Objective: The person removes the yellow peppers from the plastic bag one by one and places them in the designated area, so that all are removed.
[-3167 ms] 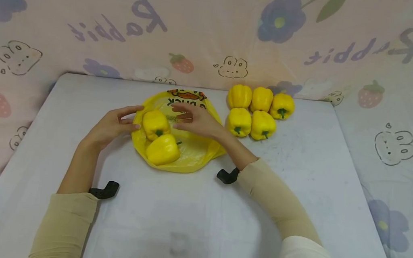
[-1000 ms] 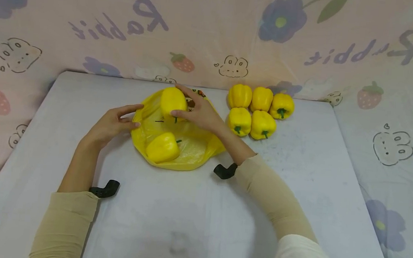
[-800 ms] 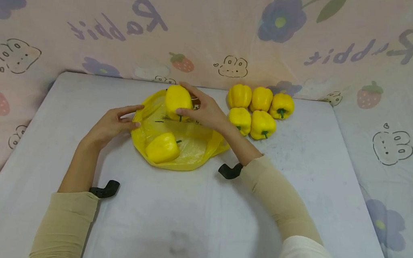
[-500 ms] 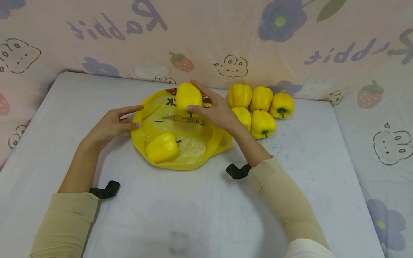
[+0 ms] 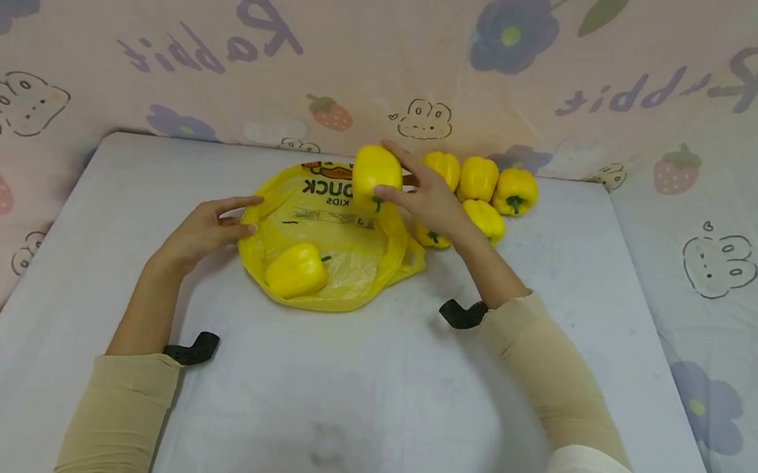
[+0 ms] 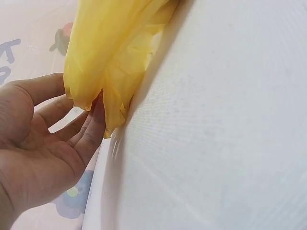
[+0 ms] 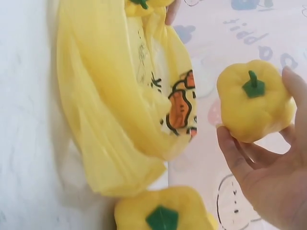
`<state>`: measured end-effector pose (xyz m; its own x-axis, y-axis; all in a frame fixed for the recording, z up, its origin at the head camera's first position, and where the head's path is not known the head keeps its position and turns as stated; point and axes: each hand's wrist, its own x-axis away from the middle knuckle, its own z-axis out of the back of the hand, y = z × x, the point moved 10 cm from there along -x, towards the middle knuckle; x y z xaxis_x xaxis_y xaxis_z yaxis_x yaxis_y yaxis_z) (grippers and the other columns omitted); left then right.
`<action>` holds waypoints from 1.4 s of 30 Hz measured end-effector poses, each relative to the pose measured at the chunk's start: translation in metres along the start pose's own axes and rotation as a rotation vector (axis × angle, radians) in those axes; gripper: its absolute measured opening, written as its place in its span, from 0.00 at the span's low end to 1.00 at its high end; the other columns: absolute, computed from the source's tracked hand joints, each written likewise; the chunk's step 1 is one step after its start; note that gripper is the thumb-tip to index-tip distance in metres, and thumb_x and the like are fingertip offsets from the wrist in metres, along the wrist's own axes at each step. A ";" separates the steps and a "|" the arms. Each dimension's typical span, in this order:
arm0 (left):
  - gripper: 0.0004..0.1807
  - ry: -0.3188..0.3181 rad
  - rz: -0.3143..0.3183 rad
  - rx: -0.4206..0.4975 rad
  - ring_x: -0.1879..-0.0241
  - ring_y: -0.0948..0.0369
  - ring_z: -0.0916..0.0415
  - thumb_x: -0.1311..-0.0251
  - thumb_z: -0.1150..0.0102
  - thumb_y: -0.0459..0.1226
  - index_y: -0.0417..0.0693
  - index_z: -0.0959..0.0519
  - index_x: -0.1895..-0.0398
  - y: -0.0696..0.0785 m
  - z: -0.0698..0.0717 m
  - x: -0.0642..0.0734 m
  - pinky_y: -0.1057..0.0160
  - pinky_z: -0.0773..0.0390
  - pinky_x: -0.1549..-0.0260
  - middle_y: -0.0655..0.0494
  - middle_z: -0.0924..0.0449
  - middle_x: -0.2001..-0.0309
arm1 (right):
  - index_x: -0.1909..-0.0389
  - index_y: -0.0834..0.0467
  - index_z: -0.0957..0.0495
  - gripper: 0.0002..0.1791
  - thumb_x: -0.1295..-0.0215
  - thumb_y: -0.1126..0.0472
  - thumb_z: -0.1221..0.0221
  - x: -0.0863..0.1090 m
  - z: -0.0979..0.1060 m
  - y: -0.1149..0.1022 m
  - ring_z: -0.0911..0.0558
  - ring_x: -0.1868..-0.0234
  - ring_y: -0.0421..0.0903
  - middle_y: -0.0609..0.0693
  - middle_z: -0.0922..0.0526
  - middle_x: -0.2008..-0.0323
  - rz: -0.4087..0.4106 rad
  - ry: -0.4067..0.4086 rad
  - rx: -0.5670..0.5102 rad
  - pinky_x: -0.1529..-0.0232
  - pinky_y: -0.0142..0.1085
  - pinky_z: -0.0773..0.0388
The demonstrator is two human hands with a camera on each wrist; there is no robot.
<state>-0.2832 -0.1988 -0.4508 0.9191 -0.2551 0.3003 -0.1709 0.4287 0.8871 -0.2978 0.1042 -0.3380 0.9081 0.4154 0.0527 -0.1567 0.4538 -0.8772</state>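
My right hand (image 5: 431, 200) grips a yellow bell pepper (image 5: 376, 173) with a green stem, raised above the bag's right side. In the right wrist view, thumb and fingers of the right hand (image 7: 273, 177) are round that pepper (image 7: 254, 103). A yellow plastic bag (image 5: 325, 236) with duck print lies with its mouth spread. One bell pepper (image 5: 296, 269) rests inside it, at the lower left. My left hand (image 5: 202, 234) holds the bag's left rim. Close up, the fingers of the left hand (image 6: 53, 129) meet the bag's folded edge (image 6: 103, 67); some fingertips are hidden.
Several yellow bell peppers (image 5: 478, 179) stand in two rows behind my right hand, partly covered by it. The white table (image 5: 314, 387) reaches back to a patterned curtain (image 5: 379, 58). A black wrist mount (image 5: 193, 348) sits on each forearm.
My right hand took hold of a pepper in the bag, lifted it and carried it to the right, over the bag's far right edge. My left hand stays at the rim.
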 end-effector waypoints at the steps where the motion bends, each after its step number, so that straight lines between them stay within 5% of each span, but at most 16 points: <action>1: 0.30 -0.002 0.005 -0.004 0.50 0.59 0.27 0.32 0.40 0.39 0.54 0.33 0.27 0.000 0.000 0.000 0.67 0.23 0.58 0.49 0.43 0.25 | 0.22 0.42 0.47 0.41 0.30 0.50 0.39 0.001 0.003 0.002 0.28 0.36 0.50 0.43 0.42 0.24 -0.005 0.006 -0.001 0.39 0.42 0.29; 6: 0.30 -0.016 0.018 0.003 0.46 0.57 0.27 0.30 0.41 0.40 0.53 0.34 0.26 0.000 -0.004 0.000 0.68 0.24 0.56 0.49 0.42 0.26 | 0.22 0.43 0.46 0.41 0.32 0.51 0.37 0.007 0.016 0.010 0.28 0.36 0.52 0.44 0.40 0.25 -0.016 0.027 -0.033 0.36 0.44 0.32; 13: 0.29 -0.009 0.019 -0.003 0.40 0.55 0.30 0.30 0.43 0.42 0.54 0.34 0.26 -0.003 -0.002 -0.002 0.71 0.26 0.55 0.50 0.45 0.24 | 0.25 0.33 0.41 0.39 0.35 0.47 0.35 0.008 0.039 0.044 0.25 0.42 0.50 0.40 0.38 0.28 0.024 0.088 -0.055 0.43 0.45 0.25; 21: 0.29 -0.012 0.033 -0.017 0.45 0.55 0.29 0.29 0.43 0.41 0.55 0.34 0.26 -0.004 -0.002 -0.001 0.67 0.25 0.56 0.50 0.43 0.25 | 0.25 0.47 0.37 0.36 0.33 0.59 0.37 0.021 0.068 0.048 0.26 0.41 0.53 0.47 0.33 0.30 0.139 0.205 -0.107 0.42 0.44 0.25; 25: 0.28 -0.010 0.026 -0.032 0.43 0.56 0.30 0.29 0.44 0.40 0.55 0.34 0.26 -0.002 -0.001 -0.002 0.68 0.26 0.55 0.50 0.44 0.25 | 0.26 0.47 0.36 0.35 0.33 0.59 0.37 0.029 0.081 0.051 0.27 0.39 0.54 0.47 0.34 0.29 0.136 0.242 -0.086 0.40 0.43 0.26; 37: 0.27 -0.005 0.025 0.024 0.58 0.60 0.24 0.30 0.44 0.37 0.51 0.32 0.28 -0.002 -0.002 -0.001 0.63 0.23 0.59 0.45 0.32 0.34 | 0.25 0.48 0.37 0.34 0.31 0.62 0.39 0.057 0.109 0.065 0.28 0.38 0.47 0.50 0.34 0.28 0.139 0.314 -0.041 0.41 0.31 0.29; 42: 0.29 -0.009 0.021 -0.005 0.54 0.54 0.24 0.31 0.42 0.38 0.51 0.33 0.27 0.001 -0.002 -0.001 0.63 0.22 0.59 0.43 0.32 0.34 | 0.24 0.49 0.40 0.35 0.30 0.61 0.41 0.069 0.121 0.076 0.29 0.37 0.48 0.52 0.37 0.27 0.104 0.347 -0.042 0.38 0.32 0.31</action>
<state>-0.2832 -0.1966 -0.4507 0.9121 -0.2540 0.3218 -0.1881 0.4382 0.8790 -0.2944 0.2624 -0.3435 0.9671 0.1616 -0.1965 -0.2453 0.3879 -0.8884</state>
